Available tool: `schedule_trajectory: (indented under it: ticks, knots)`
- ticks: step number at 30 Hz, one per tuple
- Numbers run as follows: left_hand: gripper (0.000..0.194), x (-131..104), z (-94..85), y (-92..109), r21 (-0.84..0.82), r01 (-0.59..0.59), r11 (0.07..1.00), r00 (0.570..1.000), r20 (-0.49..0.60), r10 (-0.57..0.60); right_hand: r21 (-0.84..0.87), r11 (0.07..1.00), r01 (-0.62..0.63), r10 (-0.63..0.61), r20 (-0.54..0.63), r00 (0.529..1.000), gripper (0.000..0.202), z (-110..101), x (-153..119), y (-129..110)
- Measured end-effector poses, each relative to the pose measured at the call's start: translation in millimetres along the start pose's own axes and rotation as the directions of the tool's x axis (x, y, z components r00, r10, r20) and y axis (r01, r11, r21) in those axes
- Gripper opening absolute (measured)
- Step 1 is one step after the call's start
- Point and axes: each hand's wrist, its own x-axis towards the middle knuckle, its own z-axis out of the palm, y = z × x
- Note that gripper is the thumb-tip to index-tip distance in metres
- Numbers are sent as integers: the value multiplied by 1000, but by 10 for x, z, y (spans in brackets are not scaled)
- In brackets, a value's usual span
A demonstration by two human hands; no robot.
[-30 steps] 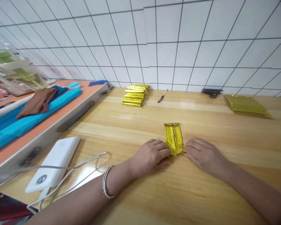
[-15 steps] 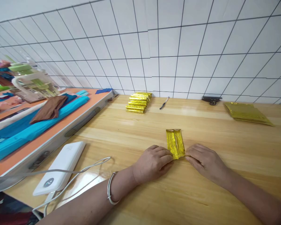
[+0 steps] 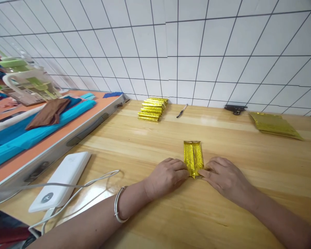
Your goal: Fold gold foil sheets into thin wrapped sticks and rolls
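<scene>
The left hand (image 3: 168, 175) curls over a gold foil sheet's (image 3: 188, 154) 7 o'clock corner, grip hidden; the right hand (image 3: 226, 176) pinches 5 o'clock. Mid-tabletop (image 3: 134, 147), its sides lie folded inward, near end seemingly unfinished. Folded foil strips (image 3: 150, 113) sit toward 11.

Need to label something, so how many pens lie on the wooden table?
1: the pen at the back, beyond the gold foil piece, right of the gold stack. Others could be hidden.
</scene>
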Motion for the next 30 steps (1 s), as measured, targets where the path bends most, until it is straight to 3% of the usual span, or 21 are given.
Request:
schedule_trajectory:
  ticks: [10,19,30]
  knots:
    - [21,-1,-3,-23,-30,34,999,999,35,-33,64,998,18,-25,114,993,41,-19,45,3]
    - [22,5,-23,-29,-68,52,996,998,40,-49,235,970,-63,47,73,996,23,-53,92,-84]
    - [16,46,30,32,-154,236,960,971,2,-238,407,893,-194,216,-9,976,14,128,75,-60]
